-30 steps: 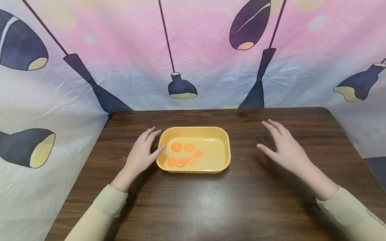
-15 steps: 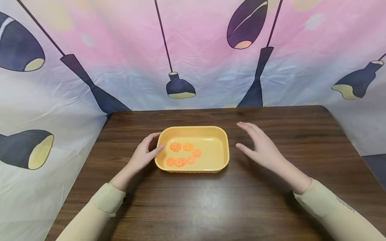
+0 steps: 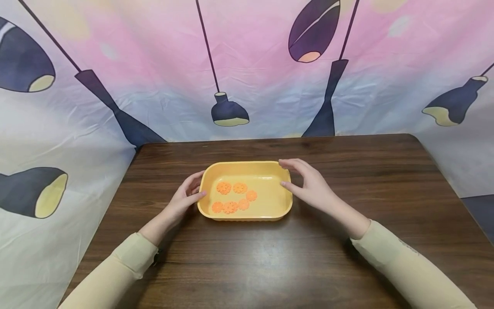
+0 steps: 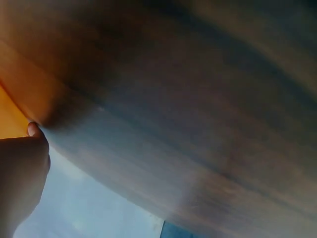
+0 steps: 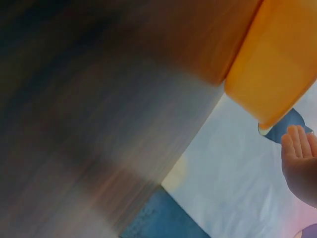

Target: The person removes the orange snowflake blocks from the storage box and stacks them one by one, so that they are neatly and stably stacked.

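Observation:
A shallow yellow plastic tray (image 3: 270,212) with rounded corners stands on the dark wooden table. Several flat orange flower-shaped discs (image 3: 230,207) lie in its left half, some overlapping. My left hand (image 3: 185,197) grips the tray's left end, thumb over the rim and fingers along the outer wall. In the left wrist view only part of that hand (image 4: 25,173) shows beside the tray's yellow side (image 4: 11,119). My right hand (image 3: 308,184) is at the tray's right end, thumb and fingers spread around the rim. The right wrist view shows its fingers (image 5: 297,141) fairly straight, near the tray wall (image 5: 272,64).
The brown wood-grain table (image 3: 247,266) extends around the tray on all sides. Behind it hangs a pink, blue and white cloth (image 3: 162,64) printed with dark lamps. Pale sleeves (image 3: 393,253) cover both forearms.
My right hand has moved left from over the table to the tray's right end. My left fingers have closed in along the tray's left wall. The discs lie as before.

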A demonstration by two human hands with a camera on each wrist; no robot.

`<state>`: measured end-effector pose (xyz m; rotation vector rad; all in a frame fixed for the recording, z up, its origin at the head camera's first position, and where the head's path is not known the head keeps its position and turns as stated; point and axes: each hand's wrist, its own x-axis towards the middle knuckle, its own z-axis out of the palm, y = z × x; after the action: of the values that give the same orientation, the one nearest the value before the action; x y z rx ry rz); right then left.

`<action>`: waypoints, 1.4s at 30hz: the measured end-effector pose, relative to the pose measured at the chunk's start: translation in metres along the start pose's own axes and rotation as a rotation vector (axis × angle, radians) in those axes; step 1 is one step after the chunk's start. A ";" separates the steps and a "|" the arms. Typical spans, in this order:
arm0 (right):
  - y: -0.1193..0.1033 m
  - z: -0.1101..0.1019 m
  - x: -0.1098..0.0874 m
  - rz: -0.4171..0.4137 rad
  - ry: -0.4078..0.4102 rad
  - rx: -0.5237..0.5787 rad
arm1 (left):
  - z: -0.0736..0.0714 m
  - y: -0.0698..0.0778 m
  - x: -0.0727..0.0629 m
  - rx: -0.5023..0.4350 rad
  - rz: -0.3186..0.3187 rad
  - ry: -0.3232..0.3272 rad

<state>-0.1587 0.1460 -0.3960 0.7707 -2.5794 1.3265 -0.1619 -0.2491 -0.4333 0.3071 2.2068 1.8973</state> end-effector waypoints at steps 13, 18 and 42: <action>-0.004 0.033 0.030 -0.009 -0.109 0.169 | -0.004 -0.011 -0.002 -0.213 -0.044 -0.095; -0.005 0.040 0.042 -0.007 -0.196 0.149 | -0.005 -0.014 -0.003 -0.248 -0.045 -0.111; 0.000 0.073 0.076 -0.008 -0.555 -0.001 | -0.006 -0.018 -0.003 -0.281 -0.013 -0.128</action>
<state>-0.2165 0.0592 -0.4137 1.3055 -2.9700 1.2443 -0.1609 -0.2587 -0.4496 0.3528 1.8281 2.0838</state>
